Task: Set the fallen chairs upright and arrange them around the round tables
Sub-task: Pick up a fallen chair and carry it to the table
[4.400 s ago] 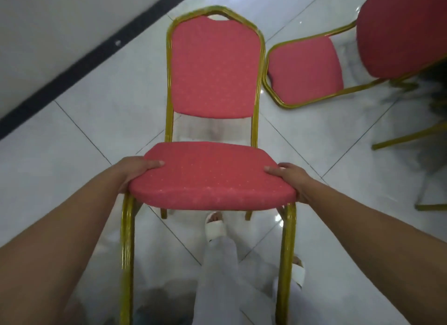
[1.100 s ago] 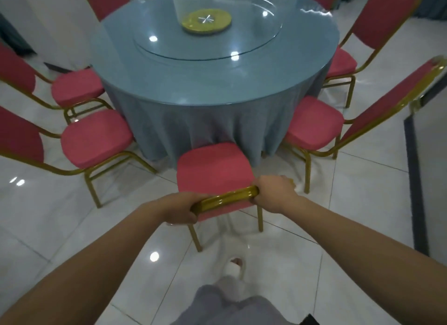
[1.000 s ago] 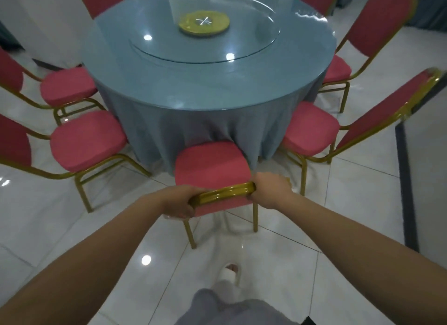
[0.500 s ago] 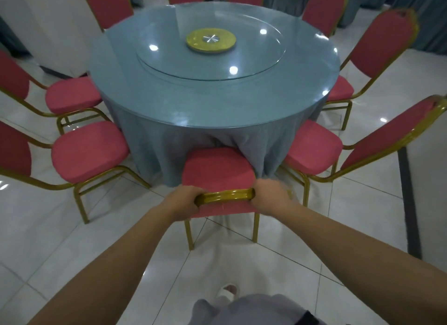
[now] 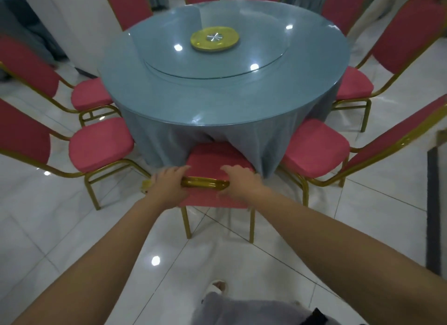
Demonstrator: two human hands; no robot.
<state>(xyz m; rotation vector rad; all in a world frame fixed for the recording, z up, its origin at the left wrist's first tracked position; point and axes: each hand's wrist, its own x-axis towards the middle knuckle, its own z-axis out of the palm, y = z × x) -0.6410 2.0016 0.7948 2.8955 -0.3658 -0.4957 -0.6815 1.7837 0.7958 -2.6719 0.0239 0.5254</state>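
**Chair going in under the cloth**

On the white tiled floor, on the side of the worktop nearest the camera, a person's sandalled foot is standing behind the red chair. Both bare arms are reaching toward the worktop. The left hand and right hand are holding the two ends of the chair's gold top rail. Their fingers are lying hooked over it toward the seat, looser than the tight fists of half a second ago, though motion blur is softening them.

The chair is standing upright, and its seat is now sitting further in under the worktop's edge than before. The blue-grey tablecloth is draping onto the seat's front.

Two upright red chairs are flanking it, one to its left and one to its right, and more are ringing the worktop's far sides.

The round worktop is carrying a glass turntable, and a gold disc is resting at the turntable's centre.
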